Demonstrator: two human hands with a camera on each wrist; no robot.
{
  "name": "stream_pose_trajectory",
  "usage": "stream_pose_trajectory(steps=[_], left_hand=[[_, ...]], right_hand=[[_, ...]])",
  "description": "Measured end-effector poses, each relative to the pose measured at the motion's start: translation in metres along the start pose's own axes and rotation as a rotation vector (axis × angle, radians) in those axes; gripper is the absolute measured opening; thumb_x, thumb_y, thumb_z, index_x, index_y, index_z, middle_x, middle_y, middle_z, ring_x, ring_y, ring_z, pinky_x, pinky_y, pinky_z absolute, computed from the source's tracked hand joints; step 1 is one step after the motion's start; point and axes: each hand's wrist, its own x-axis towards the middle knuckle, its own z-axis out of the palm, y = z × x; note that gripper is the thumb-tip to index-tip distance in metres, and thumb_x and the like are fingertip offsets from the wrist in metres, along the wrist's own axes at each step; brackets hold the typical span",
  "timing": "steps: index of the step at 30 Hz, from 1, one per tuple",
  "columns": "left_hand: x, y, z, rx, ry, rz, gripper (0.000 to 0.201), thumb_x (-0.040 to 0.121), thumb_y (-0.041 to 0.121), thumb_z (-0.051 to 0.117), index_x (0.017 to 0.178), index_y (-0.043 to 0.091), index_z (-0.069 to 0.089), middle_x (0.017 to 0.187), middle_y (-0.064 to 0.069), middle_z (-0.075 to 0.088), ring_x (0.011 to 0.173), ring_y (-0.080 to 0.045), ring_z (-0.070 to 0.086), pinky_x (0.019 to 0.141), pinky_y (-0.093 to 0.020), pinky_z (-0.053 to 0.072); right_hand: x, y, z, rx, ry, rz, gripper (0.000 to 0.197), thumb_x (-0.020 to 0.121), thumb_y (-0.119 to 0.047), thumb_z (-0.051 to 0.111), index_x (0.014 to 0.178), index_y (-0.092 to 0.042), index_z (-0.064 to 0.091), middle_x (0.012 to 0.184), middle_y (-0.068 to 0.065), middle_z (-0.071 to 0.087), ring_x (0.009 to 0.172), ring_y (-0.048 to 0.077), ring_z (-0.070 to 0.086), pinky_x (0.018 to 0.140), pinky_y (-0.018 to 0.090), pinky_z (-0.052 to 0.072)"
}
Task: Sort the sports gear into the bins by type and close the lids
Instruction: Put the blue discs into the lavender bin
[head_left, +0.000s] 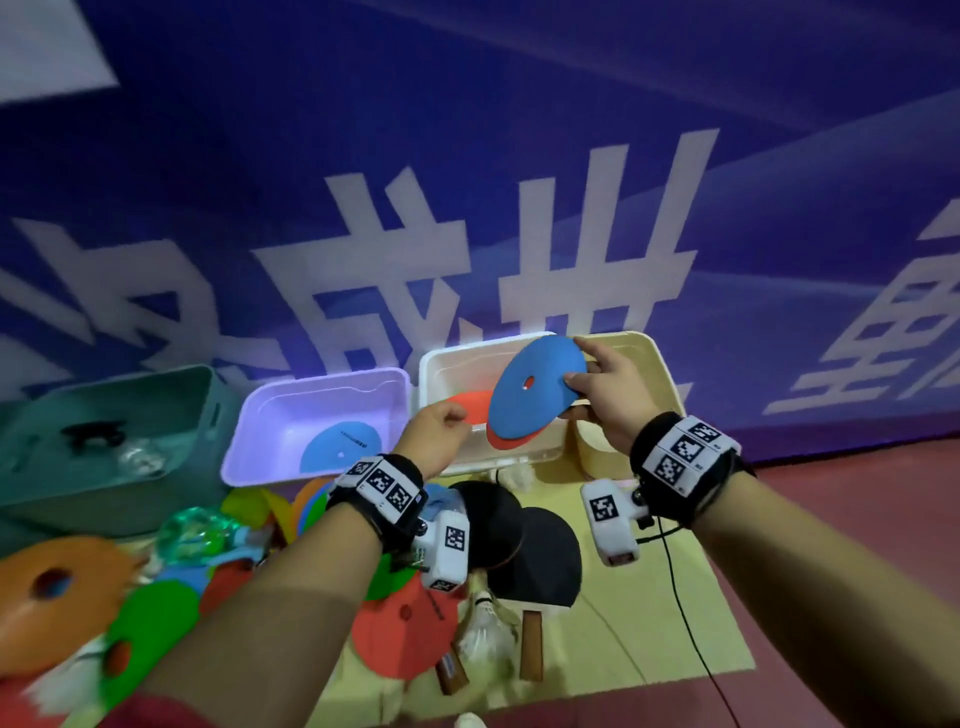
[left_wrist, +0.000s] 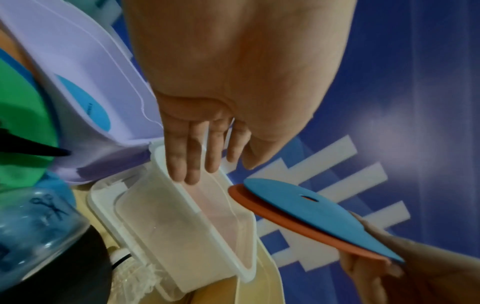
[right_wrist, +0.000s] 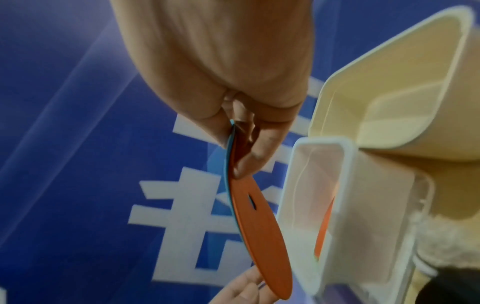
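Even, fairly dim indoor light is seen in all three views. A bright glare patch is thrown on the blue printed banner (head_left: 519, 156) at about 12 o'clock of the lilac plastic bin (head_left: 322, 415), whose inside is washed pale. Straight lines are bowed toward the head view's edges. At 8 o'clock, the orange foam disc (head_left: 57, 603) is smeared by blur. Both wrist views are soft and grainy.

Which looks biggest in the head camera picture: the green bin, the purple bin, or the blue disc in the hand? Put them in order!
1. green bin, though it sits off to the side and is cut off by the edge.
2. purple bin, a bit smaller.
3. blue disc, smallest, held in the right hand above the white bin.
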Motion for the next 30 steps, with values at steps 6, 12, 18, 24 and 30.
stream_pose_trajectory(steps=[6, 12, 18, 24, 30], left_hand=[[-0.059, -0.013, -0.049, -0.491, 0.012, -0.193, 0.033, 0.095, 0.011, 0.053, 0.127, 0.003, 0.047, 0.097, -0.023, 0.061, 0.074, -0.032, 0.065, 0.052, -0.032, 0.056], [-0.089, -0.056, -0.105, -0.653, 0.29, -0.231, 0.036, 0.094, 0.002, 0.056, 0.128, -0.003, 0.047, 0.098, -0.024, 0.062, 0.061, -0.022, 0.063, 0.048, -0.03, 0.056], [-0.087, -0.091, -0.149, -0.667, 0.343, -0.237, 0.025, 0.093, -0.004, 0.054, 0.118, -0.004, 0.055, 0.091, -0.023, 0.064, 0.056, -0.021, 0.064, 0.047, -0.027, 0.055], [-0.054, -0.117, -0.199, -0.663, 0.289, -0.213, 0.023, 0.092, -0.008, 0.052, 0.109, 0.008, 0.052, 0.086, -0.013, 0.063, 0.064, -0.023, 0.062, 0.048, -0.027, 0.057], [-0.012, -0.142, -0.237, -0.6, 0.218, -0.204, 0.032, 0.091, -0.01, 0.052, 0.119, 0.006, 0.051, 0.088, -0.011, 0.06, 0.066, -0.025, 0.062, 0.043, -0.027, 0.055]], right_hand=[[-0.006, 0.002, 0.073, -0.004, -0.241, 0.004, 0.051, 0.092, 0.006, 0.051, 0.14, -0.011, 0.044, 0.12, 0.021, 0.061, 0.094, 0.037, 0.067, 0.06, 0.04, 0.06], [-0.018, 0.008, 0.143, -0.091, -0.39, 0.012, 0.042, 0.093, 0.006, 0.05, 0.131, -0.012, 0.051, 0.107, 0.018, 0.064, 0.085, 0.031, 0.066, 0.059, 0.037, 0.057], [-0.014, 0.024, 0.201, -0.196, -0.378, 0.056, 0.039, 0.09, 0.007, 0.054, 0.125, -0.009, 0.055, 0.105, 0.016, 0.062, 0.072, 0.022, 0.065, 0.047, 0.027, 0.053], [0.006, 0.036, 0.254, -0.266, -0.278, 0.102, 0.037, 0.09, 0.006, 0.055, 0.126, -0.004, 0.055, 0.094, 0.012, 0.062, 0.068, 0.021, 0.065, 0.049, 0.027, 0.056], [0.028, 0.051, 0.287, -0.406, -0.221, 0.208, 0.036, 0.089, 0.007, 0.049, 0.122, -0.009, 0.055, 0.076, 0.013, 0.062, 0.048, 0.021, 0.058, 0.045, 0.028, 0.055]])
